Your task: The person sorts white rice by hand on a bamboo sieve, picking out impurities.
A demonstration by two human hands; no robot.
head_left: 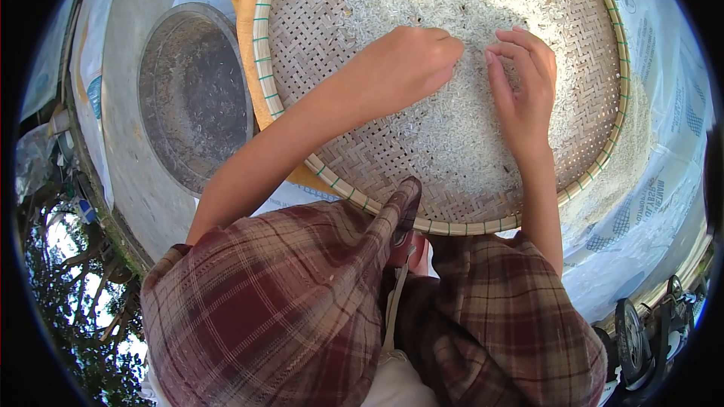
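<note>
A round woven bamboo tray, its rim bound with green ties, lies in front of me with pale grains spread over its middle and far part. My left hand is over the grains with its fingers curled in; whatever they hold, if anything, is hidden. To its right, my right hand hovers over the grains, thumb and fingers apart, nothing visible between them. The two hands do not touch. Small dark bits are scattered among the grains.
A grey metal basin with some residue sits left of the tray. Orange cloth shows at the tray's left edge. More grains lie on printed plastic sheeting at the right. A motorbike stands at the lower right.
</note>
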